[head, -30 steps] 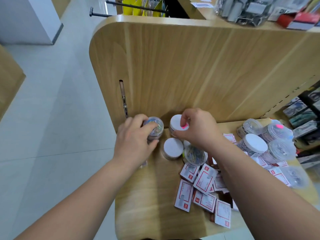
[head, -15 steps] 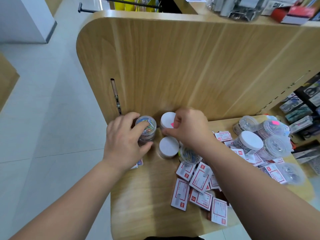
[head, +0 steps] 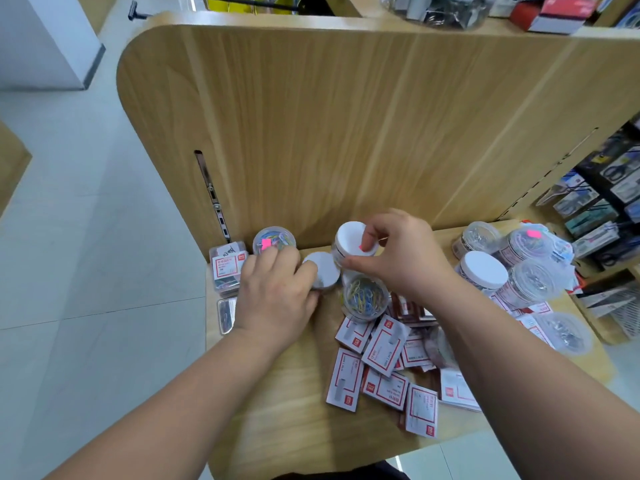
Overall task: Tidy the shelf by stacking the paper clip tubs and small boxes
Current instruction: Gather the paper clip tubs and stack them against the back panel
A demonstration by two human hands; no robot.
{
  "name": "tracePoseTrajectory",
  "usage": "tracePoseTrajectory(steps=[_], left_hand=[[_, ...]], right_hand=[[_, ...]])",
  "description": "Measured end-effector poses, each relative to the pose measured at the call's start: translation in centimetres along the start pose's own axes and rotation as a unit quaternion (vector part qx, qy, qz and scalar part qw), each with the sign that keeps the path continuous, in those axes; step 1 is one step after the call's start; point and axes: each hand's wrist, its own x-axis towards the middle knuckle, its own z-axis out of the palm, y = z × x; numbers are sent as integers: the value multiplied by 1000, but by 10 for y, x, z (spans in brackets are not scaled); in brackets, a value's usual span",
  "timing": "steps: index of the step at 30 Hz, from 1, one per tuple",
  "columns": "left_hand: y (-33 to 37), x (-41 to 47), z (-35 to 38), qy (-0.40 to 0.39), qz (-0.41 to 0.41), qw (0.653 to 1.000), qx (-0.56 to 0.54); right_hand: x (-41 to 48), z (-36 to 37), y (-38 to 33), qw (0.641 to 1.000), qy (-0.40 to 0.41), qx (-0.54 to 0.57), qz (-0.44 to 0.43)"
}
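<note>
my left hand (head: 277, 299) curled round low white-lidded tub (head: 325, 271), right hand (head: 401, 261) pinching raised white-lidded tub (head: 351, 237), small boxes (head: 386, 344) beside

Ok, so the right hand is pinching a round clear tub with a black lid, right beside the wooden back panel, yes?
Not quite: the lid is white, not black. The head view shows the right hand pinching the round clear tub with a white lid, right beside the wooden back panel.
</note>
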Motion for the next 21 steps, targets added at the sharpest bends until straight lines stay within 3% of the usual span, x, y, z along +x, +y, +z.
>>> tracePoseTrajectory(steps=[4,11,17,21], left_hand=[[-6,6,4,39,-19,998,51],[-15,-1,-1,63,-50,996,26],[-21,-1,-11,37,-104,993,31],[-7,17,-7,27,-83,996,27]], right_hand=[[6,-3,9,1000,4,2,-3],[19,19,-1,997,-51,2,-57],[27,28,0,989,-112,34,-90],[35,-4,4,987,-138,-2,-78]])
